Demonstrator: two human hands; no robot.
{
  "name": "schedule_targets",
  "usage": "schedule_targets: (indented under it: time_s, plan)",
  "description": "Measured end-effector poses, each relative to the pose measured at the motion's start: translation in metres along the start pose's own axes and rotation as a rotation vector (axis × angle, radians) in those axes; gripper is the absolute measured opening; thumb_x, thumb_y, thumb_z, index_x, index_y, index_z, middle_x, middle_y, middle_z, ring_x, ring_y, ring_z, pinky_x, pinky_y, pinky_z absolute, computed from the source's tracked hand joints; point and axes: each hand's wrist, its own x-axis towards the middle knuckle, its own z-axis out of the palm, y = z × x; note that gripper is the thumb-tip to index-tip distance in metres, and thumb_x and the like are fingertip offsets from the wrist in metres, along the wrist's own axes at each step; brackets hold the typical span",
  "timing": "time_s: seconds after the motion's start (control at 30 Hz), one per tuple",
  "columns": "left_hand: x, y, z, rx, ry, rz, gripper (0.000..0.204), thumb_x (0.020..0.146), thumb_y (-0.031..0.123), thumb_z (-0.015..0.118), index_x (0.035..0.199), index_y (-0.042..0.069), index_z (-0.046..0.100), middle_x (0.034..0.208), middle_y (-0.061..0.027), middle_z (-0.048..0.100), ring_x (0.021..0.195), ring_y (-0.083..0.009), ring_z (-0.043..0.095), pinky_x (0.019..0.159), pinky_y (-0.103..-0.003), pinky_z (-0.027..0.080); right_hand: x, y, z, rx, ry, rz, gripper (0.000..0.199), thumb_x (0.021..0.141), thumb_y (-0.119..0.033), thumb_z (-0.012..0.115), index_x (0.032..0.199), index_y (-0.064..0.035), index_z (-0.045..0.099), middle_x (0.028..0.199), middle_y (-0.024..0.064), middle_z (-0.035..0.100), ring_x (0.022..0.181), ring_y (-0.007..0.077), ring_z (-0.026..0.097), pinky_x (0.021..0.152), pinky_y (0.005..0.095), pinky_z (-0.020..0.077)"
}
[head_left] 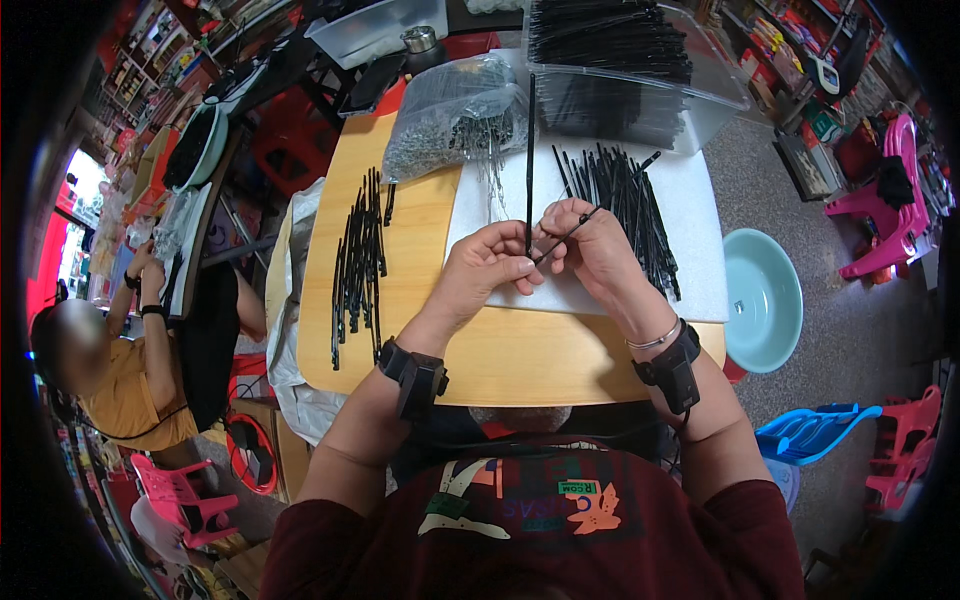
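Fingertips of both hands overlap at the pinch, so exact contact is hard to make out. Left hand (pixel 487 268) is closed on a long black strip (pixel 530 160), held upright over the white pad (pixel 700 230), long axis running toward the table's far edge, top end near the clear bin (pixel 720 95). Right hand (pixel 592 250) pinches a shorter black strip (pixel 570 236), tilted, pointing from the left hand up toward the right. Loose black strips (pixel 625 195) fan out on the pad behind the right hand; another batch of black strips (pixel 358 265) lies along the wooden table's (pixel 520 355) left side, lengthwise. A plastic bag of small metal parts (pixel 455 115) sits at the far edge, contents blurred. Near edge is bare wood in front of the wrists. A teal basin (pixel 765 300) sits on the floor off the right edge.
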Motion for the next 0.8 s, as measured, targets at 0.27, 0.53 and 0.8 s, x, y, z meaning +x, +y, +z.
schedule_targets:
  time_s: [0.27,0.53,0.8]
  plan:
    - [-0.0004,-0.0014,-0.0006,-0.003,0.028,0.008,0.032,0.082,-0.002,0.063,0.112,-0.003,0.054,0.087,-0.0084,0.062,0.074,-0.0163,0.064,0.061,-0.023,0.052,-0.0029,-0.0039,0.0018,0.004,-0.036,0.043,0.007,0.085,-0.006,0.053,0.083,0.0006,0.057,0.074,0.0084,0.062,0.051,0.0093,0.053,0.044,0.0218,0.0476]
    - [0.0001,-0.0018,-0.0017,-0.038,0.011,-0.002,0.031,0.082,-0.002,0.063,0.111,-0.002,0.053,0.087,-0.0082,0.061,0.073,-0.0169,0.065,0.060,-0.022,0.053,-0.0016,-0.0055,-0.0005,0.016,-0.070,0.091,0.008,0.085,-0.005,0.054,0.084,0.0018,0.057,0.076,0.0093,0.062,0.051,0.0092,0.053,0.044,0.0226,0.0479]
    - [0.0000,-0.0011,0.0019,-0.069,0.051,0.007,0.031,0.079,-0.003,0.063,0.108,-0.004,0.054,0.086,-0.0106,0.062,0.070,-0.0170,0.065,0.056,-0.022,0.053,-0.0015,-0.0058,-0.0003,0.037,-0.082,0.086,0.007,0.084,-0.006,0.056,0.083,0.0011,0.057,0.076,0.0092,0.061,0.051,0.0094,0.053,0.044,0.0230,0.0479]
